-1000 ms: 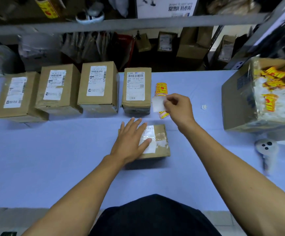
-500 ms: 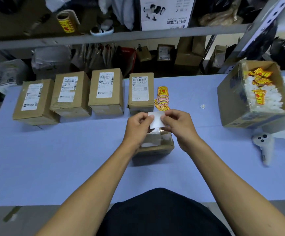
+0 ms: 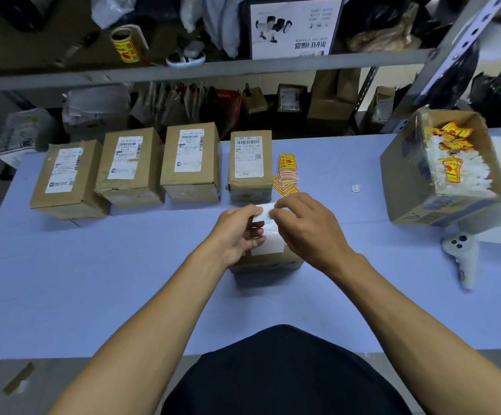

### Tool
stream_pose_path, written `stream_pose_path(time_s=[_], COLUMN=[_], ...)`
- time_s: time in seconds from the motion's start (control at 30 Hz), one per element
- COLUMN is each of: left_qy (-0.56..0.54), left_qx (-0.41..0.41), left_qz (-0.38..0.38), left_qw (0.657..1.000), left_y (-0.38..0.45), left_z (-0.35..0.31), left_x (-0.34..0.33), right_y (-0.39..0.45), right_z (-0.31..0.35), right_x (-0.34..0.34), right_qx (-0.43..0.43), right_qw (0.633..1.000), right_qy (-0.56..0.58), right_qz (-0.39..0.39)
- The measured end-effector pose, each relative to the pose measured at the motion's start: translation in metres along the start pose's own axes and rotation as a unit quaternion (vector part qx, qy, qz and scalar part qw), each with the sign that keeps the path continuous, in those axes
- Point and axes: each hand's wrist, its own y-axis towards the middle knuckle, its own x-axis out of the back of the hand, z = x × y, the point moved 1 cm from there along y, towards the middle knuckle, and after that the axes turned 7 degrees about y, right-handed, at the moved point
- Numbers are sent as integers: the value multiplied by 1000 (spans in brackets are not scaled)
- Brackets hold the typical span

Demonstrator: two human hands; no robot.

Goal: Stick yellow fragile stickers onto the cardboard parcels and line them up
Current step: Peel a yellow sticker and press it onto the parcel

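Above the middle of a pale blue surface (image 3: 93, 295), two bare hands meet over a small cardboard parcel (image 3: 268, 260) — the left hand (image 3: 237, 232) and the right hand (image 3: 306, 223) each pinch an edge of one small white slip (image 3: 263, 211), its white side facing up, held just over the parcel's white label. Beyond the hands, a loose pile of yellow fragile stickers (image 3: 286, 172) lies on the surface, just right of a row of four cardboard parcels (image 3: 192, 163) standing side by side along the far edge, each with a white shipping label on top. At the right sits an open cardboard box (image 3: 441, 202) holding white backing strips and more yellow stickers — a white handheld controller (image 3: 460, 253) lies in front of it. A cluttered shelf (image 3: 201, 70) runs behind.
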Motion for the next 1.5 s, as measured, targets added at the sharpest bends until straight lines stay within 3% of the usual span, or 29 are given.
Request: stream_pose_path(time_s=[0.1, 0.17, 0.2, 0.27, 0.33, 0.37, 0.43, 0.5, 0.57, 0.63, 0.8, 0.87, 0.93, 1.0, 1.13, 1.2, 1.43, 1.5], left_qy=[-2, -12, -20, -36, -26, -17, -6, -1, 15, 48, 225, 297, 325, 309, 141, 79, 183, 197], left_qx=[0, 2, 2, -17, -55, -74, -107, -129, -149, -171, -240, -248, -254, -260, -224, -204, -229, -227], left_qz=[9, 9, 8, 7, 7, 10, 14, 14, 12, 9, 69, 104, 118, 117, 112, 91, 96, 100], left_qw=[1000, 1000, 1000, 999, 998, 997, 994, 992, 989, 984, 942, 916, 903, 908, 958, 972, 951, 948], left_y=[-3, -5, -5, -6, -8, -10, -14, -17, -20, -21, -25, -27, -29, -29, -32, -33, -38, -39], left_z=[3, 5, 7, 10, 14, 16, 19, 22, 24, 23, 6, -3, -9, -10, 7, 17, 11, 5], left_x=[0, 2, 3, 5, 4, 3, 1, 1, 1, 3, 19, 24, 28, 29, 24, 21, 33, 35], right_y=[-2, -3, -1, 3, 3, 2, 0, 0, -1, -1, 5, 7, 5, 2, -4, -7, -2, 2], right_z=[3, 9, 12, 19, 25, 27, 30, 32, 33, 31, 17, 13, 13, 18, 37, 44, 24, 20], right_x=[1, 3, 4, 8, 10, 11, 12, 11, 11, 13, 27, 32, 34, 32, 25, 20, 38, 43], right_qx=[-47, -180, -278, -458, -552, -572, -587, -591, -591, -582, -504, -466, -449, -453, -506, -511, -462, -445], right_qw=[998, 969, 923, 749, 576, 520, 458, 432, 429, 457, 648, 693, 698, 676, 561, 541, 658, 675], right_qy=[43, 168, 266, 479, 603, 634, 668, 682, 683, 673, 565, 535, 538, 569, 655, 667, 590, 578], right_qz=[12, -5, -16, -20, -4, 1, -3, -16, -20, -5, 80, 129, 152, 121, -7, -25, 68, 107])
